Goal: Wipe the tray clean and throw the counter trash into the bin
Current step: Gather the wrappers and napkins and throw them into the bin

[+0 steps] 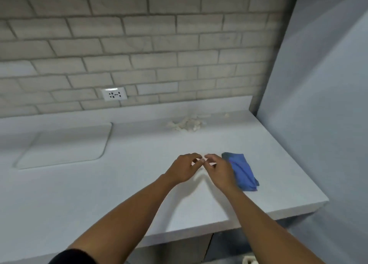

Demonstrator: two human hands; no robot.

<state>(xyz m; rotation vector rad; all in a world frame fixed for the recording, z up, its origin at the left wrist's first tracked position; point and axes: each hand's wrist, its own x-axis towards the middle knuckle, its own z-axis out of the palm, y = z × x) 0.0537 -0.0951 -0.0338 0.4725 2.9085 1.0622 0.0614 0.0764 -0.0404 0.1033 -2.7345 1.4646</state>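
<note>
A: Tray (61, 144), white, lies flat on the white tabletop (139, 184), far out to the left of the blue cloth (242, 171), with its back edge near the tiled wall (159, 44).

B: And the trash?

A: A small heap of crumpled pale paper trash (186, 123) sits behind the cloth, toward the wall, well apart from it. One more tiny scrap (227, 115) lies to the right of that heap.

B: What are the hands doing?

A: The left hand (184, 169) and the right hand (218, 169) meet just left of the cloth, low over the tabletop. Fingers of both are loosely curled, and their fingertips come together or nearly so. The picture is blurred there, so I cannot tell if anything is pinched between them.

B: Is either one touching the cloth?

A: The right hand overlaps the cloth's left edge in this view; contact cannot be judged. The cloth itself lies bunched on the tabletop, near its right front corner.

B: Anything else?

A: A white wall socket (114, 94) is set in the tiles, behind the tray's right end. A grey wall panel (318, 104) stands right of the cloth.
</note>
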